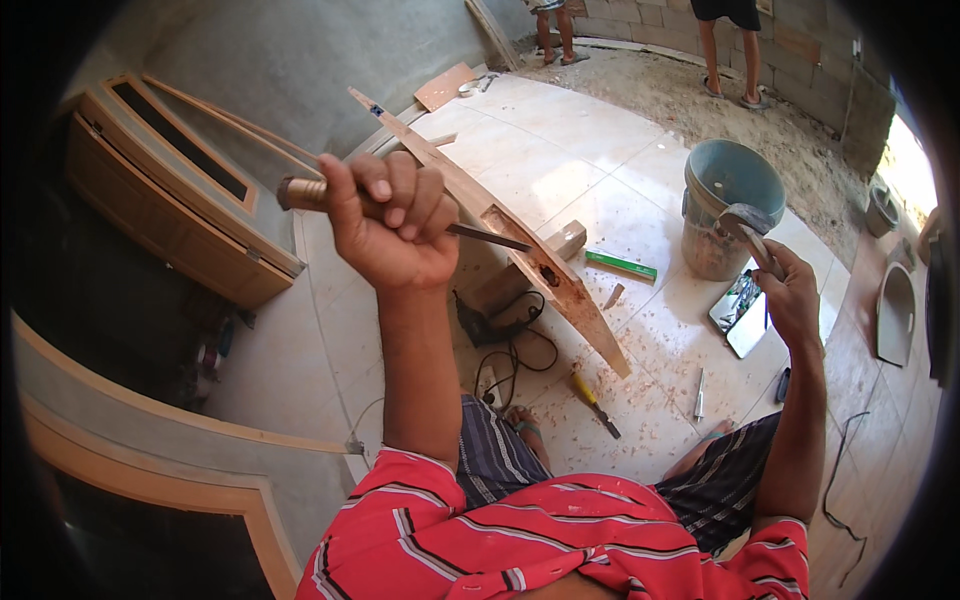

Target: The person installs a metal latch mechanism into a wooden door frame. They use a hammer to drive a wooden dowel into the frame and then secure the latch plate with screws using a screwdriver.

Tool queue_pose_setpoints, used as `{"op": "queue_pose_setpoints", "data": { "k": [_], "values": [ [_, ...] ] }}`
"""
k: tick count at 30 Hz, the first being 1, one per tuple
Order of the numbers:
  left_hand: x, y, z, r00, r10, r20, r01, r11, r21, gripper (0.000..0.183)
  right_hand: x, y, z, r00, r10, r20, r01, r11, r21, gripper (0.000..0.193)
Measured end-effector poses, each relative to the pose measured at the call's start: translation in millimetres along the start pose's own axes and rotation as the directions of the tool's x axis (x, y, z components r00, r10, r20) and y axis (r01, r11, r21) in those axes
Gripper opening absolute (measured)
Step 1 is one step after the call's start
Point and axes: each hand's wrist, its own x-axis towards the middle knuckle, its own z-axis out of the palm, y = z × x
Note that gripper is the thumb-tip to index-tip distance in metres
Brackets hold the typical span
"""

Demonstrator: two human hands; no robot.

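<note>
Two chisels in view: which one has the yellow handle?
The floor chisel, lying on the tiles near the wooden board; the brown-handled chisel is in the left hand instead.

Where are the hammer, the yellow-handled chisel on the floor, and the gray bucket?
Hammer (757,247): head view, on its handle.
Yellow-handled chisel (587,392): head view, on its handle.
Gray bucket (712,245): head view, on its outer wall.

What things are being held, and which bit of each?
The left grip holds a chisel by its handle. The right grip holds a hammer by its handle.
</note>
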Motion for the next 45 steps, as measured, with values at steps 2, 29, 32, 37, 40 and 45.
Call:
{"op": "queue_pose_setpoints", "data": {
  "k": [2, 29, 32, 37, 40, 45],
  "values": [
    [0.2, 19.5, -3.5, 0.992, 0.118, -0.046, -0.118, 0.993, 0.005, 0.051, 0.9, 1.9, 0.9, 1.000, 0.004, -0.012, -0.004, 1.000, -0.003, 0.039],
    [-64.6, -19.6, -32.5, 0.896, -0.176, 0.408, -0.350, 0.285, 0.892, 0.012, -126.2, 249.0, 282.3, 0.760, 0.650, -0.011, -0.608, 0.704, -0.366, 0.042],
    [-68.6, -13.7, -27.7, 0.992, -0.005, 0.124, -0.094, 0.619, 0.780, 0.017, -146.9, 261.7, 300.8, 0.772, 0.635, 0.013, -0.576, 0.708, -0.408, 0.042],
    [-55.7, -31.0, -38.1, 0.996, 0.064, 0.066, -0.087, 0.413, 0.907, 0.022, -162.1, 289.7, 312.2, 0.855, 0.518, -0.004, -0.453, 0.744, -0.492, 0.043],
    [-63.2, -40.5, -75.0, 0.972, -0.006, 0.237, -0.231, 0.192, 0.954, 0.023, -166.9, 295.0, 313.5, 0.889, 0.459, 0.005, -0.373, 0.728, -0.576, 0.040],
    [-62.4, -46.5, -81.3, 0.951, -0.121, 0.283, -0.225, 0.354, 0.908, 0.025, -173.2, 315.0, 318.0, 0.899, 0.436, -0.040, -0.387, 0.748, -0.539, 0.035]
  ]
}}
